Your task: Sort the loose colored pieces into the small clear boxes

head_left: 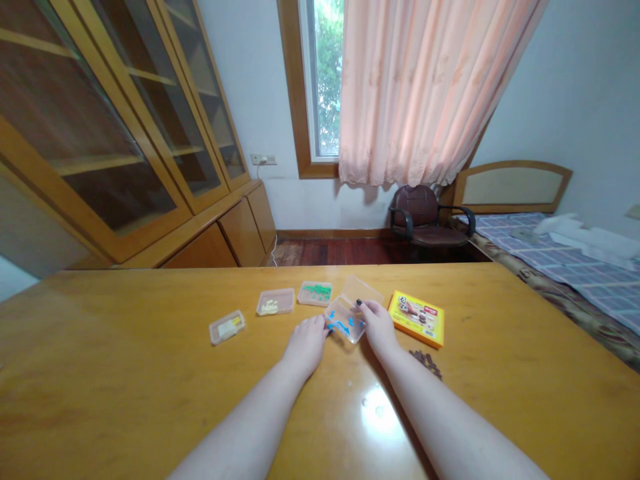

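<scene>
Between my two hands is a clear plastic box (356, 333) with its transparent lid (363, 290) swung open at the far side. Small blue pieces (341, 326) lie scattered inside it. My left hand (307, 341) closes on the box's left edge, its fingertips partly hidden. My right hand (379, 327) grips the right side, with the dark-nailed thumb over the rim. The box looks slightly tilted; whether it touches the table I cannot tell.
Beyond my left hand stand a box of green pieces (317, 292), a box of cream pieces (276, 302) and a small clear box (227, 327). To the right lie a yellow carton (417, 318) and a pile of brown pieces (426, 363) on the wooden table (125, 373).
</scene>
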A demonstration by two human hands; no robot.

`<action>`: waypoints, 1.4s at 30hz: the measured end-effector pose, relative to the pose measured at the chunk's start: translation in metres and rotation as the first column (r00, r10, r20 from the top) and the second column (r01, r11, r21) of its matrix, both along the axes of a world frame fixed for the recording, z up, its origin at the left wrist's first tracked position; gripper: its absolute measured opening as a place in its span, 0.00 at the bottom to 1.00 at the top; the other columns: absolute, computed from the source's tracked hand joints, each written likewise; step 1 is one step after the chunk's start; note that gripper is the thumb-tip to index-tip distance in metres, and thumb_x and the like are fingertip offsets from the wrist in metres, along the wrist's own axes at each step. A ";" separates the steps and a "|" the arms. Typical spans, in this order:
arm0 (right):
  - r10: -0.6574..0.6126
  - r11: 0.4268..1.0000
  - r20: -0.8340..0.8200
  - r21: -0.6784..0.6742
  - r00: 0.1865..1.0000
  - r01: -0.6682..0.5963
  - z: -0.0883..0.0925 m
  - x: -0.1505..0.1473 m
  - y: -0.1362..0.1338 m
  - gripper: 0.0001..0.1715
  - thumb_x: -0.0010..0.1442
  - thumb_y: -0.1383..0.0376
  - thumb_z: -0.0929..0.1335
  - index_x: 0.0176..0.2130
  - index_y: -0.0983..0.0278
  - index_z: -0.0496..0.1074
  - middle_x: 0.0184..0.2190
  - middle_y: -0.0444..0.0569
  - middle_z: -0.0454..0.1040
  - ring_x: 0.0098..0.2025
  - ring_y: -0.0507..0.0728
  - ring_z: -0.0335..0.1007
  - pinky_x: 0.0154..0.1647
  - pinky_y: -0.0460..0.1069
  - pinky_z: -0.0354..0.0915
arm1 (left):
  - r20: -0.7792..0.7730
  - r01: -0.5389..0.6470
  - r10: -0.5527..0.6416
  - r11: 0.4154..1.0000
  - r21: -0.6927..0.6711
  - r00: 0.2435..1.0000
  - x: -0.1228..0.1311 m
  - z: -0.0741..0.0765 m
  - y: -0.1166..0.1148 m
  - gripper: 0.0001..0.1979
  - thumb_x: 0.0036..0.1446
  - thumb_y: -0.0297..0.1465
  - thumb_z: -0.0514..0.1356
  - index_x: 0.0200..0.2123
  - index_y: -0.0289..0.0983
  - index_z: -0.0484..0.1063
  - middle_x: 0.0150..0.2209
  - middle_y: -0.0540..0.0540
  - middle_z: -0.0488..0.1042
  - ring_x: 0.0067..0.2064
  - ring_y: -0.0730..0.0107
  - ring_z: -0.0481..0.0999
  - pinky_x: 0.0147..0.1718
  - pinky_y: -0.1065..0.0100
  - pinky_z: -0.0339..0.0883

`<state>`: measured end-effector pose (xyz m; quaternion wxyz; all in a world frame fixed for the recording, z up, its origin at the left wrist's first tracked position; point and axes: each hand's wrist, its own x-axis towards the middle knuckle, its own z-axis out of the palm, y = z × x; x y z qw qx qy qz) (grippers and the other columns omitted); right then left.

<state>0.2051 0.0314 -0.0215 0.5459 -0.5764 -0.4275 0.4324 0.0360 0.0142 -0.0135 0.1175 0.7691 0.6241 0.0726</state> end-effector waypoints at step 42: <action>0.005 1.000 -0.055 0.009 0.998 -0.005 -0.006 -0.001 0.004 0.17 0.46 0.53 0.68 0.26 0.65 0.72 0.23 0.47 0.74 0.21 0.53 0.62 0.23 0.47 0.57 | 0.313 -0.115 0.091 0.992 0.057 0.945 -0.006 0.002 -0.001 0.12 0.60 0.28 0.43 0.34 0.37 0.65 0.35 0.44 0.70 0.39 0.67 0.69 0.37 0.68 0.61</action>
